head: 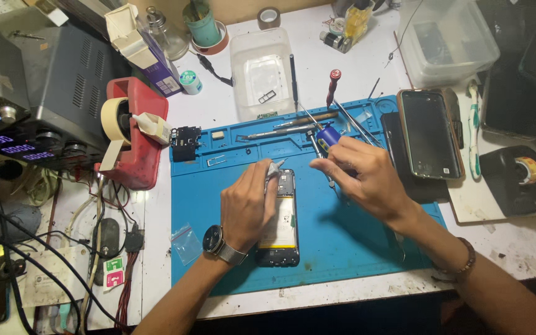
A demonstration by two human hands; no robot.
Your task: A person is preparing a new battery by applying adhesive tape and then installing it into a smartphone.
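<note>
On a blue repair mat (218,205) at a crowded workbench, a person works over an opened smartphone (280,223) that lies face down with its back cover off and its battery showing. The left hand (247,208), a watch at its wrist, rests flat on the phone's upper half, its fingers closed around a small pale scrap, perhaps a wipe or a tab (274,169), at the top edge. Just to that hand's right, the right hand (361,177) grips a blue-handled screwdriver (327,138), held upright; its tip is hidden behind the fingers, so whether it touches the phone cannot be told.

Beyond the right hand's knuckles lie loose tweezers and drivers (293,127) in the mat's tray, and farther right a second phone (428,133) lies screen up. Above the left hand stands a clear plastic box (262,71); off to that hand's left sits a red tape dispenser (138,133).

The work at this stage seems to call for a steady brace: the left palm pinning the phone flat, the driver kept square to the screw, light pressure, and freed parts parked in the mat's tray.
</note>
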